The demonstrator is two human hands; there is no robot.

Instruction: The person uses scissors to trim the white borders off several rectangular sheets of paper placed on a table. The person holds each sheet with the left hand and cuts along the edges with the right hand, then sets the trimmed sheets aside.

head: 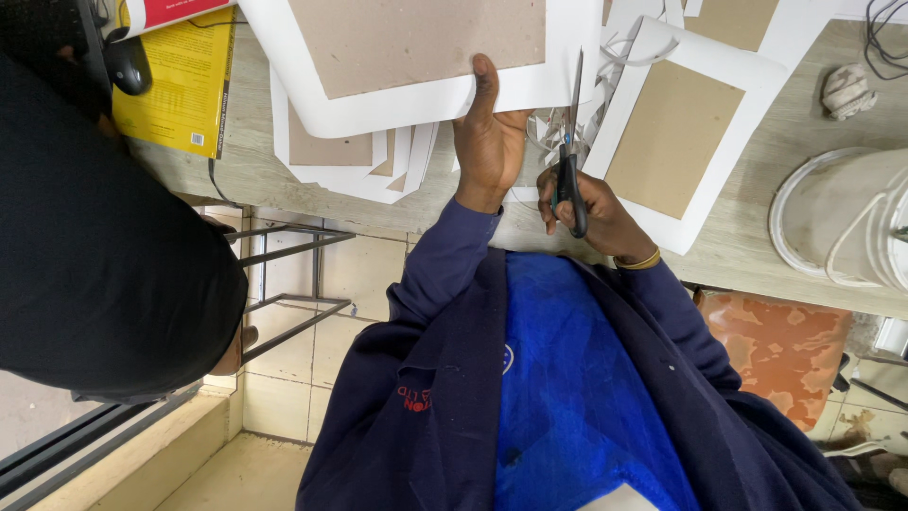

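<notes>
My left hand (488,144) grips the near edge of a white sheet with a brown cardboard panel glued on it (416,43), thumb on top. My right hand (588,210), with a gold bangle at the wrist, is closed in the black handles of a pair of scissors (571,142). The blades point away from me and are cutting along the white margin just right of my left thumb. Thin white paper offcuts (553,128) lie curled under the blades.
More white-bordered cardboard sheets lie at the right (676,137) and stacked at the left (331,156). A yellow book (180,95) and a black mouse (128,64) sit far left. A white bucket (842,222) stands right. A person in black (95,246) is at my left.
</notes>
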